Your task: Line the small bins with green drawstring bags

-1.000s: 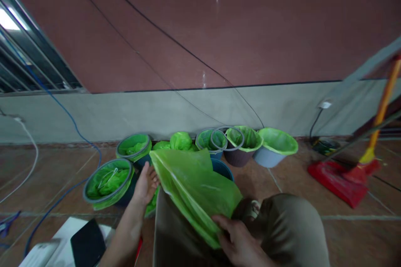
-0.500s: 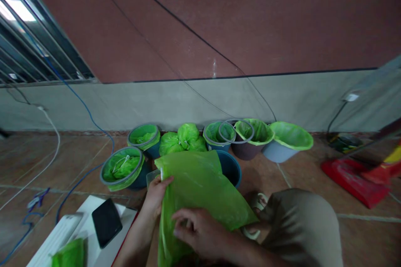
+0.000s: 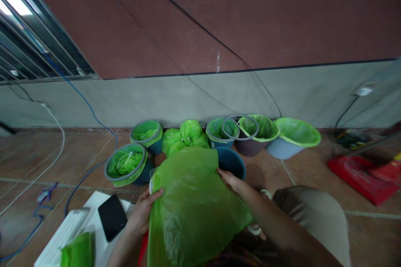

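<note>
A green plastic bin bag point(image 3: 194, 204) is spread out in front of me between both hands. My left hand point(image 3: 144, 208) pinches its left edge, thumb on top. At the bag's upper right edge, my right hand point(image 3: 231, 180) grips it, the fingertips partly hidden by the plastic. Just beyond the bag stands a blue bin point(image 3: 236, 164) without a liner, partly covered by the bag. Behind it are a lined blue bin point(image 3: 216, 137), a loose grey ring point(image 3: 257, 127) and tied green bags point(image 3: 184, 135).
A brown bin point(image 3: 250, 148) and a grey bin point(image 3: 282, 150), both lined, stand right along the wall. Two lined bins point(image 3: 142, 175) point(image 3: 156, 146) are at left. A black phone point(image 3: 112, 217) and folded green bags point(image 3: 78, 250) lie on a white box. A red dustpan point(image 3: 360, 179) sits at right.
My right hand has moved from above the bag's lower part to its upper right edge and taken hold there. The bag now looks spread wider; my left hand keeps its grip.
</note>
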Demonstrator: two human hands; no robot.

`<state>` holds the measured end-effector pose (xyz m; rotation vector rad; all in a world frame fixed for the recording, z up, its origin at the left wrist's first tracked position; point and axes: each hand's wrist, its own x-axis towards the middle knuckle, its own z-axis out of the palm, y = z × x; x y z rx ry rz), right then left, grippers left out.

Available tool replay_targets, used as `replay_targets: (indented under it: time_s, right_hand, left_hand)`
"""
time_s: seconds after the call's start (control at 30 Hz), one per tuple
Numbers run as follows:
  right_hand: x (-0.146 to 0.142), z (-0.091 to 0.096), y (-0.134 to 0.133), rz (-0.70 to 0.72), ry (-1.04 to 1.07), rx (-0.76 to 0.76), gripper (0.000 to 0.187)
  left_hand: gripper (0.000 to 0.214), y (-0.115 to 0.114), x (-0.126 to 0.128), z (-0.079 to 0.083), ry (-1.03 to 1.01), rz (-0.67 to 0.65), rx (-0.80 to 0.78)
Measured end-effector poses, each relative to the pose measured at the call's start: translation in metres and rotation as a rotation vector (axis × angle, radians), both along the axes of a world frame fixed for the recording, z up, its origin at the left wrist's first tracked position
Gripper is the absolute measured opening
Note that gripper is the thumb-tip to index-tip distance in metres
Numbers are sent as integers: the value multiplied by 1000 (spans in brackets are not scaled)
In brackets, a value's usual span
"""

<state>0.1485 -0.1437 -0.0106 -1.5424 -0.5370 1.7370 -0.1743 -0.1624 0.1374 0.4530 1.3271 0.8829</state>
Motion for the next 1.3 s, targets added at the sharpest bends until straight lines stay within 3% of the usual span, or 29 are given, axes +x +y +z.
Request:
replay_targets:
  time_s: [0.13,0.3,0.37,0.47,0.6,0.77,0.83,0.93,1.17,1.3]
  right_hand:
    - [1,6,-4,-122,256,47,16]
    - [57,32,-2,-509,257,115,29]
    - [83,49,-4,-547,215,170,34]
    - [111,78,-10,-490,144,286,40]
    - [125,110,-25,-342,115,367,43]
    - [130,133,-41,-119,123,379,71]
    - [134,138,-45,-58,98,380,77]
    - [142,142,-49,-12,71,383,70]
    - [154,163,-60,-194,-121,481,41]
    - [157,180,-64,-24,-186,519,52]
  left_hand:
    - [35,3,-6,-3,8,32,0]
    - [35,14,-9,-3,16,48,109]
    - [41,22,-7,0,11,62,182]
    - [52,35,0,9,11,86,293]
    - [71,48,8,23,37,139,422]
    - [99,51,11,44,126,81,489]
    - [96,50,12,53,136,32,502]
    - [89,48,13,63,128,1,526]
    - [57,56,11,72,172,-42,653]
    - [50,68,6,89,331,-224,758]
